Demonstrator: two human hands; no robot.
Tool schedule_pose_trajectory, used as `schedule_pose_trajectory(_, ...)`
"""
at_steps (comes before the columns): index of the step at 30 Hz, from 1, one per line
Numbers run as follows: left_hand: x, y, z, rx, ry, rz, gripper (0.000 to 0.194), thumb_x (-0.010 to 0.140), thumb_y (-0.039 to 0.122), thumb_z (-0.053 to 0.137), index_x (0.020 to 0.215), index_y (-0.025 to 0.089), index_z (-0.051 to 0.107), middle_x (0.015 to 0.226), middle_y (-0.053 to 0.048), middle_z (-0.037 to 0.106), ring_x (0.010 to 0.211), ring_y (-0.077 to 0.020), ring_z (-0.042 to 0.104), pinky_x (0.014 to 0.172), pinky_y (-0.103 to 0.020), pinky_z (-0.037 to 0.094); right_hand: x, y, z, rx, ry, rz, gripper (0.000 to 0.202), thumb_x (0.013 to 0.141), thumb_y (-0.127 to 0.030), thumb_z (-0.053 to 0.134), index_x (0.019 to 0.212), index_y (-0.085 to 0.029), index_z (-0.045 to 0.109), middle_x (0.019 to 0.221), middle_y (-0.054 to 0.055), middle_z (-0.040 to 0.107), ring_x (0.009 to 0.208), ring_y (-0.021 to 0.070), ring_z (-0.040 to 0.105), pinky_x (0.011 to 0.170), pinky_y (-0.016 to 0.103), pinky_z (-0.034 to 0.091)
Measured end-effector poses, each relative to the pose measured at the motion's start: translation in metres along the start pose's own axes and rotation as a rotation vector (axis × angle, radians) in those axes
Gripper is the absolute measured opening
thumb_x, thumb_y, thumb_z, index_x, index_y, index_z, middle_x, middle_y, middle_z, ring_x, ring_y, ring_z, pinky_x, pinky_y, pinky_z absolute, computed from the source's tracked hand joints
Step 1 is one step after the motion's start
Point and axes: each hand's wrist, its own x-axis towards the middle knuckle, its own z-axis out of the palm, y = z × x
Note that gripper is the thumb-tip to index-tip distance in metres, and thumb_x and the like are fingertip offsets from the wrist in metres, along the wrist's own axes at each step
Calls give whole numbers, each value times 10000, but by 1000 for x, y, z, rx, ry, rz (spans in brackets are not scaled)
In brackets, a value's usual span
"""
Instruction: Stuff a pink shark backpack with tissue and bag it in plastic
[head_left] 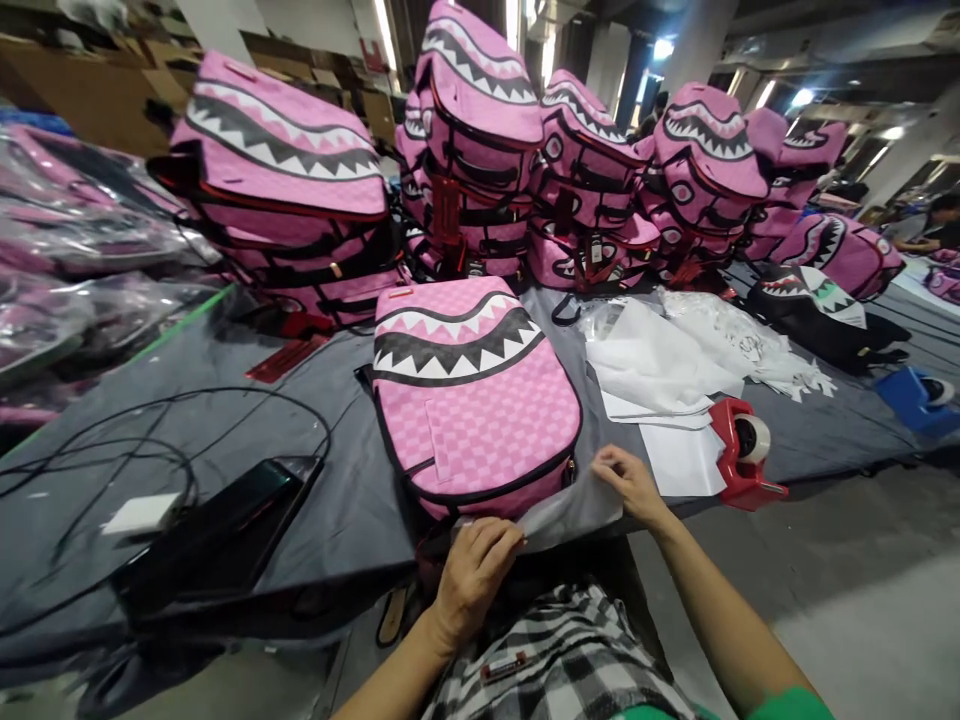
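Observation:
A pink checkered backpack (pixel 480 410) with a shark-teeth print lies flat on the table in front of me, its top pointing away. Along its near right edge stretches a thin whitish sheet (pixel 574 512), partly translucent; I cannot tell whether it is paper or plastic. My left hand (pixel 480 565) is closed on the sheet's left end, against the bottom of the backpack. At the sheet's upper right, my right hand (pixel 628 482) pinches its edge between thumb and fingers, just beside the backpack's zipper pull (pixel 570 468).
Stacks of pink backpacks (pixel 480 120) line the back of the table. White sheets (pixel 652 360) and a red tape dispenser (pixel 744 455) lie to the right, a blue dispenser (pixel 916 400) beyond. Left are a dark phone-like device (pixel 225 525), cables (pixel 187 395) and plastic-wrapped bags (pixel 67 240).

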Motion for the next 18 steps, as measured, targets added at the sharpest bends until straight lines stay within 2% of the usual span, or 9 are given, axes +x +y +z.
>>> schedule_pose_trajectory(3, 4, 1, -2, 43, -15, 44, 376, 872, -7, 604, 1224, 116, 548, 1000, -75, 598, 919, -131, 524, 802, -263, 405, 27, 1, 19, 69, 16, -32, 480, 774, -572, 615, 810, -102, 523, 697, 9, 448, 640, 74, 404, 619, 208, 340)
schedule_pose_trajectory(6, 9, 4, -3, 125, -113, 20, 375, 932, 58, 558, 1292, 161, 557, 968, -51, 583, 849, -126, 489, 744, -264, 335, 38, 11, 30, 74, 72, -67, 473, 735, -553, 662, 773, -104, 517, 675, -2, 425, 627, 69, 361, 597, 207, 308)
schedule_pose_trajectory(8, 11, 7, -3, 150, -181, -24, 307, 973, 109, 503, 1266, 166, 574, 940, -35, 588, 841, -138, 459, 726, -276, 299, 33, 13, 32, 9, 203, -162, 439, 770, -518, 674, 756, -108, 517, 668, -4, 428, 617, 69, 369, 581, 205, 316)
schedule_pose_trajectory(11, 10, 10, -3, 128, -227, -66, 240, 999, 169, 452, 1193, 165, 593, 958, -25, 599, 859, -154, 437, 726, -291, 288, 13, 3, 30, -226, 505, -441, 298, 878, -379, 643, 788, -121, 526, 717, 11, 475, 661, 77, 428, 613, 203, 381)
schedule_pose_trajectory(12, 9, 10, -2, 120, -230, -69, 236, 1002, 175, 445, 1185, 162, 594, 958, -26, 599, 859, -155, 434, 726, -292, 289, 5, -1, 29, -323, 563, -550, 208, 897, -300, 628, 830, -126, 537, 755, 20, 502, 705, 81, 458, 654, 202, 411)
schedule_pose_trajectory(13, 9, 9, -2, 120, -230, -70, 233, 1004, 175, 441, 1180, 163, 593, 953, -25, 598, 854, -155, 432, 721, -293, 290, -3, -5, 29, -420, 563, -653, 103, 903, -219, 608, 897, -131, 555, 813, 34, 537, 772, 86, 493, 712, 204, 441)
schedule_pose_trajectory(14, 8, 8, -2, 119, -227, -66, 226, 1003, 171, 447, 1177, 162, 591, 940, -24, 598, 846, -154, 432, 716, -292, 292, -8, -8, 29, -509, 500, -747, 85, 900, -158, 581, 980, -135, 568, 890, 54, 571, 861, 99, 526, 781, 219, 469)
schedule_pose_trajectory(16, 7, 6, -1, 116, -191, -49, 221, 991, 158, 485, 1192, 149, 577, 925, -28, 601, 840, -151, 440, 719, -288, 314, -14, -8, 30, -632, 293, -908, 274, 871, -125, 541, 1144, -124, 565, 1075, 107, 597, 1077, 153, 539, 943, 300, 494)
schedule_pose_trajectory(18, 5, 4, -2, 98, -135, -37, 240, 959, 123, 540, 1199, 114, 553, 935, -46, 603, 863, -147, 466, 758, -281, 364, -11, -4, 29, -685, 158, -1019, 381, 818, -151, 544, 1195, -98, 556, 1173, 138, 578, 1196, 212, 499, 1045, 395, 471)
